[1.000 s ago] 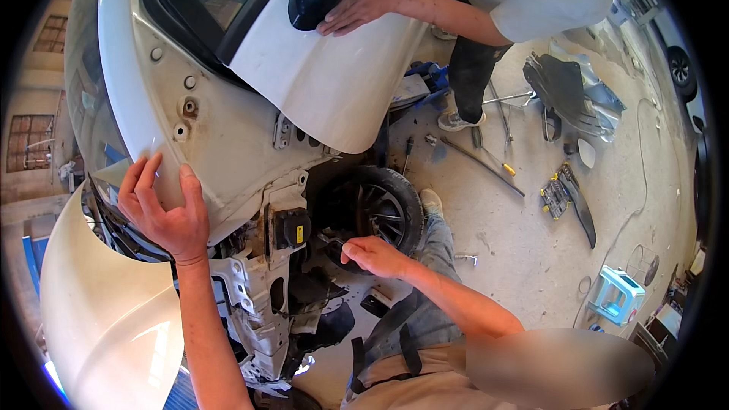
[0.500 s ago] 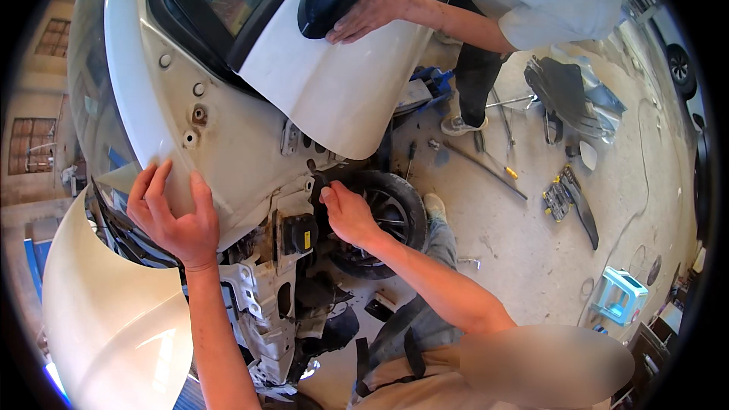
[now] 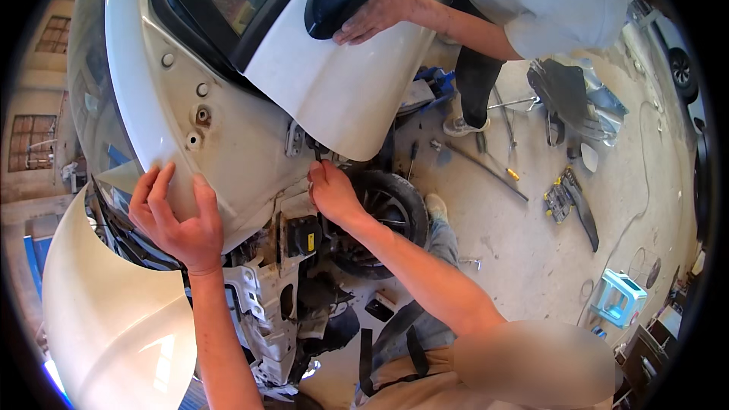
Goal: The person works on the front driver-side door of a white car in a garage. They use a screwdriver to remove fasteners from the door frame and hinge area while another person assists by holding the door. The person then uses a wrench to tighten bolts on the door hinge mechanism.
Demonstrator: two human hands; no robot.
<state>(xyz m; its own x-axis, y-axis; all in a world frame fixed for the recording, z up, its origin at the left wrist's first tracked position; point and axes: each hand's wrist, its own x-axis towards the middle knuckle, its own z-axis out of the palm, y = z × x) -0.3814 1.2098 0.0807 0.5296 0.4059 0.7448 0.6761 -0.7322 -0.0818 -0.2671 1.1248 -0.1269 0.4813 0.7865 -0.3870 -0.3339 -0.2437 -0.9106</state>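
My left hand [image 3: 181,220] lies with its fingers spread on the white pillar edge [image 3: 130,91] of a car, beside the windscreen. My right hand [image 3: 334,193] is closed around a dark tool with a thin shaft [image 3: 317,153]; the shaft points up towards the hinge area at the door's lower corner, and its tip is hard to make out. The white car door [image 3: 342,99] stands open. A co-worker's hand [image 3: 376,15] rests against the black wing mirror [image 3: 323,4]. Between my hands is the bare cream body panel [image 3: 228,175] with several holes.
Below my right hand are a wheel [image 3: 383,216] and exposed front body metal [image 3: 258,304]. The cream bonnet [image 3: 114,311] curves at the lower left. On the floor lie a long bar [image 3: 486,171], dark trim [image 3: 562,91] and a tool case [image 3: 560,199]. A light-blue stool [image 3: 621,298] stands at right.
My right hand has moved up with the dark tool, closer to the door's lower corner. My left hand and the co-worker's hand stay where they were; the view has shifted slightly.
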